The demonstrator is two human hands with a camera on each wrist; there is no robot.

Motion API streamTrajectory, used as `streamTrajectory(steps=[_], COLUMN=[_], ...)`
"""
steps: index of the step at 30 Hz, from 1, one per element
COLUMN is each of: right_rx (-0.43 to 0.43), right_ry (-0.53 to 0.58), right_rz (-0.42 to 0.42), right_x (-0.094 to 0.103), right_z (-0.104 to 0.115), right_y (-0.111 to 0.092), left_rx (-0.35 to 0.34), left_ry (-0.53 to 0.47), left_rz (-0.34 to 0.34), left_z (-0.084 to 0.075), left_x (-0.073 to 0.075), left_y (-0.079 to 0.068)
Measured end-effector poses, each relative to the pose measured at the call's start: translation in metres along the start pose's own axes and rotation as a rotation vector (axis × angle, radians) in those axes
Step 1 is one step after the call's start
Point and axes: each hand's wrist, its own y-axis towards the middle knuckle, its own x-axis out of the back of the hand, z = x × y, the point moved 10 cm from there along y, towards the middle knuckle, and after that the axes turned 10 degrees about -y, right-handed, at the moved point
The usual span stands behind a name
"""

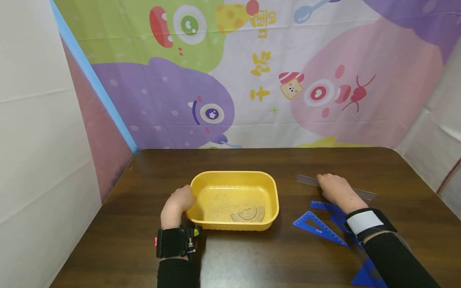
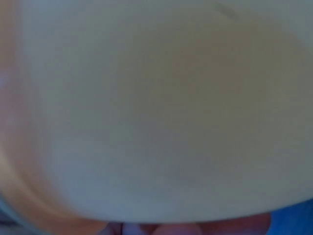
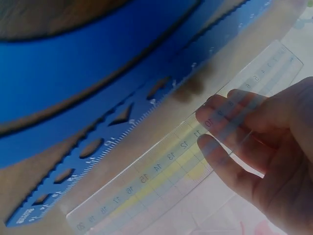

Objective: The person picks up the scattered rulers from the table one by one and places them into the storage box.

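My left hand (image 1: 179, 204) grips the left rim of a yellow plastic basin (image 1: 234, 227). Inside the basin, toward its front right, lies a clear protractor (image 1: 248, 215). Over on the right, my right hand (image 1: 335, 190) holds a clear ruler (image 1: 364, 195) near its middle. The right wrist view shows the fingers (image 3: 230, 166) through the transparent ruler, whose numbers read mirrored. A pale blurred surface fills the left wrist view, with fingertips (image 2: 176, 229) along its bottom edge.
A blue set square (image 1: 320, 228) lies on the brown table (image 1: 119, 248) between basin and right forearm. A blue ruler with cut-out shapes (image 3: 102, 147) is beside it, partly under the arm. Another blue piece (image 1: 365, 276) sits near the front. A printed cloth (image 1: 252, 120) hangs behind.
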Motion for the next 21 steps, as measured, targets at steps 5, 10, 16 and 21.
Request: streamTrajectory(steps=[5,10,16,21], right_rx=[-0.002,0.011,0.021,0.013], right_ry=[0.011,0.006,-0.045,-0.069], right_rz=[-0.047,-0.085,-0.079,-0.086], right_x=[0.012,0.026,0.041,0.052], right_z=[0.005,0.017,0.031,0.038], right_y=[0.000,0.002,0.003,0.002], left_rx=[-0.004,-0.004,-0.002,-0.003], left_ry=[-0.003,-0.007,0.003,0.009], left_rz=[-0.001,0.003,0.008,0.009], left_z=[0.000,0.000,0.001,0.002], left_x=[0.000,0.000,-0.001,-0.001], left_y=[0.000,0.001,0.001,0.003])
